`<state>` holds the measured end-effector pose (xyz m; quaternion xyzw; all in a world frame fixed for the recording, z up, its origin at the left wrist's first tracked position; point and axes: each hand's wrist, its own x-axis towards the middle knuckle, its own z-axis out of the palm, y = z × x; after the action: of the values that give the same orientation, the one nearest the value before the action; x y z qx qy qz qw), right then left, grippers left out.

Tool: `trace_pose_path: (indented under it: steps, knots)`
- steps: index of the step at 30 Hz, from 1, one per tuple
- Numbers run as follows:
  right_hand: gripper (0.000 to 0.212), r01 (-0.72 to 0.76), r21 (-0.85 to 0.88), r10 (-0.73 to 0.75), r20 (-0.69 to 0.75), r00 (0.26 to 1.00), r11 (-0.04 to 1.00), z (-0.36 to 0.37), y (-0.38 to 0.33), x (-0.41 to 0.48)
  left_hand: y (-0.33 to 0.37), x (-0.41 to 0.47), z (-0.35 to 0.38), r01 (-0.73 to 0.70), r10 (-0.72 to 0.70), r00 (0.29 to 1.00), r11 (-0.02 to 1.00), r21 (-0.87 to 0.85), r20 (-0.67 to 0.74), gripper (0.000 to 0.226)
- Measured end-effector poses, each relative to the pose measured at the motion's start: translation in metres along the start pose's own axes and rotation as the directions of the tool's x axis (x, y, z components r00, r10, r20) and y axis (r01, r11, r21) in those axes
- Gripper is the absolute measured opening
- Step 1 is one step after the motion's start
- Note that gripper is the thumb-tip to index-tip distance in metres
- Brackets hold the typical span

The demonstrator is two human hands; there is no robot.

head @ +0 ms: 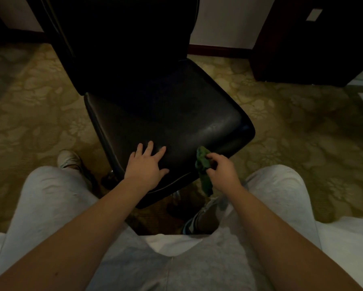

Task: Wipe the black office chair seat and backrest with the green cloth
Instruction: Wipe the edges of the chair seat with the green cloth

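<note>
The black office chair stands in front of me, its glossy seat (165, 118) angled to the right and its tall dark backrest (123, 38) rising behind. My left hand (146, 162) rests flat on the seat's near front edge, fingers spread. My right hand (221, 172) pinches the crumpled green cloth (202, 162) at the seat's front right edge; the cloth's tail hangs down below the edge.
Patterned yellow-green carpet (291, 127) surrounds the chair. A dark wooden cabinet (312, 38) stands at the back right, and a dark baseboard (218, 50) runs along the wall. My grey-trousered legs and shoes sit close to the chair base.
</note>
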<state>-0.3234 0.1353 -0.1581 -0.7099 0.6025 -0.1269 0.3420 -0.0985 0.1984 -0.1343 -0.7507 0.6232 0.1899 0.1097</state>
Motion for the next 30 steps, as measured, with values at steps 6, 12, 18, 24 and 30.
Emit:
trace_pose_path:
  steps: [6,12,18,24,30]
  knots:
    - [0.045,-0.146,0.173,0.179,-0.19,0.965,0.974,-0.012,0.013,0.012,-0.001,-0.002,0.002,-0.011,0.011,1.0,1.0,-0.02,-0.009,0.077]
    - [0.047,-0.093,0.106,0.102,-0.081,0.992,0.99,-0.005,0.006,0.006,-0.001,-0.004,-0.003,-0.017,0.017,1.0,1.0,-0.019,0.01,0.077]
    - [0.046,0.038,0.027,-0.042,0.135,0.99,0.999,0.005,-0.002,-0.004,0.0,-0.003,-0.002,-0.008,0.008,1.0,1.0,-0.016,0.01,0.077]
    - [0.046,-0.055,0.114,0.063,-0.071,0.995,0.992,-0.003,0.003,0.003,-0.001,-0.005,-0.002,-0.019,0.02,1.0,1.0,-0.022,0.011,0.076]
    - [0.046,-0.123,0.122,0.14,-0.144,0.98,0.985,-0.01,0.01,0.01,-0.002,-0.004,0.0,-0.021,0.021,1.0,0.999,-0.029,0.008,0.076]
